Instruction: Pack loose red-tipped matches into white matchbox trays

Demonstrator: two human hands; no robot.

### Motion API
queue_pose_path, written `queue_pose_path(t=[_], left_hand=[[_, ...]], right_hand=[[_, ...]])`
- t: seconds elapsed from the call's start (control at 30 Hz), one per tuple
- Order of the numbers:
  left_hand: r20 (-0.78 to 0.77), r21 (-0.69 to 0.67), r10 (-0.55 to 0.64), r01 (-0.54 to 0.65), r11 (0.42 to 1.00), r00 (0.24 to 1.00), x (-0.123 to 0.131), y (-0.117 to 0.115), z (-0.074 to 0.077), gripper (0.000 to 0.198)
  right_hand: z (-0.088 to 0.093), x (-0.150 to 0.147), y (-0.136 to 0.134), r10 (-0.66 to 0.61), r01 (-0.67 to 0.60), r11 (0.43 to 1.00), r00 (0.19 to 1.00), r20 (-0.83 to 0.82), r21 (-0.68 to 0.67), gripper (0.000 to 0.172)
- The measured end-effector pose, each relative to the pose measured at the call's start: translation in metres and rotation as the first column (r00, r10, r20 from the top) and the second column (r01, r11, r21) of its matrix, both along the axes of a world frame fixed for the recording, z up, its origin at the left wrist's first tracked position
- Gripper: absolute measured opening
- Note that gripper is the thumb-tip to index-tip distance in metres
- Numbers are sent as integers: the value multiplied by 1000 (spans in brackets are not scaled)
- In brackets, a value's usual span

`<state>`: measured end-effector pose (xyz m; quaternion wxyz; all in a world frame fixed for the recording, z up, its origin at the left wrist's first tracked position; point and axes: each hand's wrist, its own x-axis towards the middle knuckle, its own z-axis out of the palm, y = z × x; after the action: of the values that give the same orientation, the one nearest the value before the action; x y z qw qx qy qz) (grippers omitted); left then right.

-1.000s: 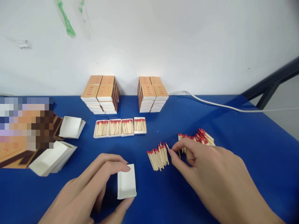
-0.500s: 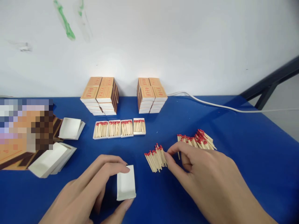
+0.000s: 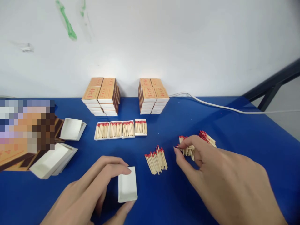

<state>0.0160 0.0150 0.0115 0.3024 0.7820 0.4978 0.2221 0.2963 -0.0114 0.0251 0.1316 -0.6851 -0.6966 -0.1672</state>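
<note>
My left hand (image 3: 93, 190) grips a small white matchbox tray (image 3: 127, 184) by its two ends, fingers at the far end and thumb at the near end. No matches show in that tray. Just right of it lies a small bunch of red-headed matches (image 3: 156, 161) on the blue table. My right hand (image 3: 217, 175) is at the bigger match pile (image 3: 188, 151), thumb and forefinger pinched together on what looks like a single match (image 3: 186, 148). The hand hides part of this pile, and more matches (image 3: 207, 138) show beyond its knuckles.
Filled match trays (image 3: 116, 129) stand in a row behind my hands. Two stacks of closed matchboxes, a left stack (image 3: 99, 97) and a right stack (image 3: 153, 95), stand by the wall. Loose white trays (image 3: 55, 159) and orange sleeves (image 3: 11, 153) lie at left. A white cable (image 3: 211, 104) crosses the back.
My right hand has moved right, from the edge of the small match bunch to the bigger pile. My left hand still grips the tray in the same place.
</note>
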Motion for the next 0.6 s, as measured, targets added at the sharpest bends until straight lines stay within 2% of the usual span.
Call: queue_pose_path(t=[0.1,0.23,0.47,0.6], left_hand=[[-4,-12,-12,12,1000,1000,2,7,-1,35],[-8,-16,-31,31,999,999,-4,-1,-4,26],[-23,24,-87,88,996,996,-14,-13,-13,35],[-25,45,-97,98,994,995,-13,-13,-12,35]], right_hand=[[1,0,-3,-23,22,999,999,45,25,28],[0,2,-5,0,0,1000,997,82,1,29],[-6,1,-5,89,-89,995,996,-2,-52,28],[-4,-1,-1,80,-81,996,996,-29,-22,22]])
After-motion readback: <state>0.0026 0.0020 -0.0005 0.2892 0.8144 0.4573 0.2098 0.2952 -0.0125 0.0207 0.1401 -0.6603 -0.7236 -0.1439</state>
